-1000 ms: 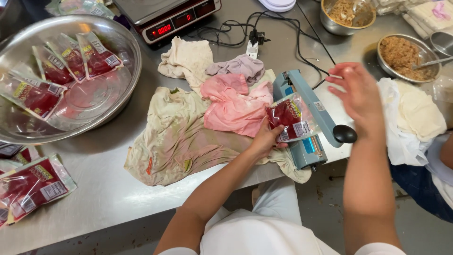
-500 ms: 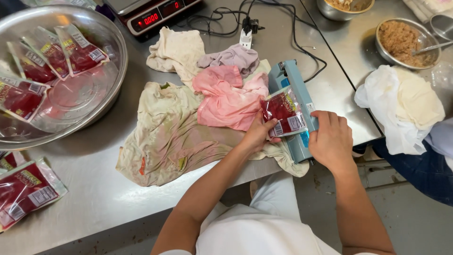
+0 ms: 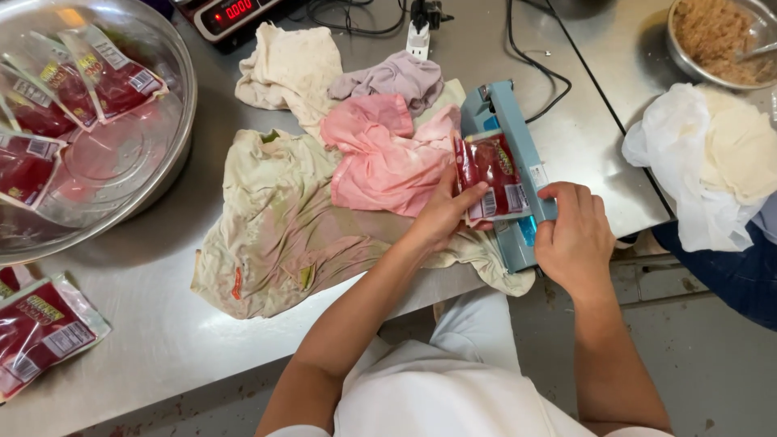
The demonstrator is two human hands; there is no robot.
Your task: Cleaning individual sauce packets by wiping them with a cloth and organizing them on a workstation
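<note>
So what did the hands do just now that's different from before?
The right hand came down from above the table and took hold of the blue sealer's arm, pressing it onto the red pouch. The left hand stayed on the pouch, holding it in the sealer. The cloths and big metal bowl lie as before.
</note>
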